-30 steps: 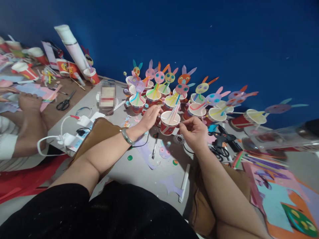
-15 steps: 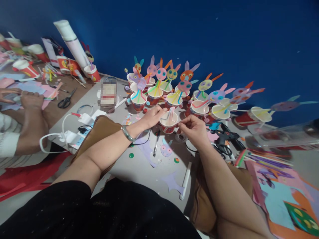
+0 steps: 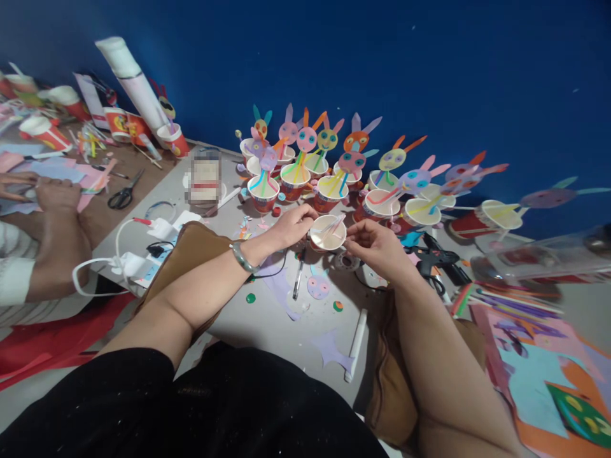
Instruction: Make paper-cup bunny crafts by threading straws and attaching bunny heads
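Observation:
A paper cup (image 3: 328, 247) with pale straws (image 3: 334, 227) leaning inside is between my hands, its mouth tipped towards me. My left hand (image 3: 292, 228), with a bangle at the wrist, has its curled fingers at the cup's left rim. On the other side, the fingers and thumb of my right hand (image 3: 375, 247) are closed at the cup's right edge; the exact contact is partly hidden. Below the cup lie a pen (image 3: 298, 277) and a purple paper face (image 3: 318, 284). A tape roll (image 3: 346, 261) sits under my right hand.
Several red cups (image 3: 263, 202) with paper rabbit faces stand behind, along the blue wall (image 3: 305, 57). A black glue gun (image 3: 442, 257), bundled straws (image 3: 518, 300) and coloured paper (image 3: 534, 394) lie right. At left are a power strip (image 3: 147, 267), scissors (image 3: 125, 194) and another person's hands (image 3: 57, 193).
The cup has shifted slightly right and tipped so more of its inside shows. Its straws, upright before, now lean over. My left fingers have drawn back from above the cup to its side.

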`<state>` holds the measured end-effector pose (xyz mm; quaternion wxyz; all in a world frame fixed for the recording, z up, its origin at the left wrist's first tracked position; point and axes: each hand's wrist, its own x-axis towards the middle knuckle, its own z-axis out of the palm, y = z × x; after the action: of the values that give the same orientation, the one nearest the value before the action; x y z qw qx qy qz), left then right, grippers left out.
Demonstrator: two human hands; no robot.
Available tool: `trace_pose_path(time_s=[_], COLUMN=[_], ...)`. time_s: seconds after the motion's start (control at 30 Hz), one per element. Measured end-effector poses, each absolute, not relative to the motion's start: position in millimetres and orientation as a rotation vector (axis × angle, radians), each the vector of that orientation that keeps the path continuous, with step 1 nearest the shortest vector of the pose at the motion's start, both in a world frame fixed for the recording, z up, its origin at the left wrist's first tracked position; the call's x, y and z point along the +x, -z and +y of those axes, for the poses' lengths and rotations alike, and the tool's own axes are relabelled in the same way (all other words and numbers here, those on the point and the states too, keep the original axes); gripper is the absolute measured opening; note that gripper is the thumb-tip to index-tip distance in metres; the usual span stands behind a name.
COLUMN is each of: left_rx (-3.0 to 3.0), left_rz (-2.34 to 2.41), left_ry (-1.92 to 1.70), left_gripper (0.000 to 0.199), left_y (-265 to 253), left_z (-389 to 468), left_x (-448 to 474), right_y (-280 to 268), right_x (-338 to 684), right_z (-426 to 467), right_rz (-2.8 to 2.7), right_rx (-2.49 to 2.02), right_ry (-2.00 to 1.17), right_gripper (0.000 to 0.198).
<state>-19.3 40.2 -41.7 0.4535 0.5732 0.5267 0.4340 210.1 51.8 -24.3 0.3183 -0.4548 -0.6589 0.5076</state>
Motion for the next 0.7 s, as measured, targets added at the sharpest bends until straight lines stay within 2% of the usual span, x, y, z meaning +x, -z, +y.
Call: trace_pose_path(time_s=[0.47,0.7], left_rx=[1.368,1.387], left_rz=[1.282,1.205], left_ry=[-1.036,-1.063], left_gripper=[0.004,0.017], left_y=[43.9,46.9], left_z=[37.9,40.3], left_x=[-15.3,-15.5], right_y=[22.6,36.1], right_x=[209.1,201.1], right_z=[46.9,47.3], right_rz=[-2.034,-2.059], right_rx=[-1.136,-1.175], right_ry=[-1.156,-1.013], right_gripper=[0.062,0.069])
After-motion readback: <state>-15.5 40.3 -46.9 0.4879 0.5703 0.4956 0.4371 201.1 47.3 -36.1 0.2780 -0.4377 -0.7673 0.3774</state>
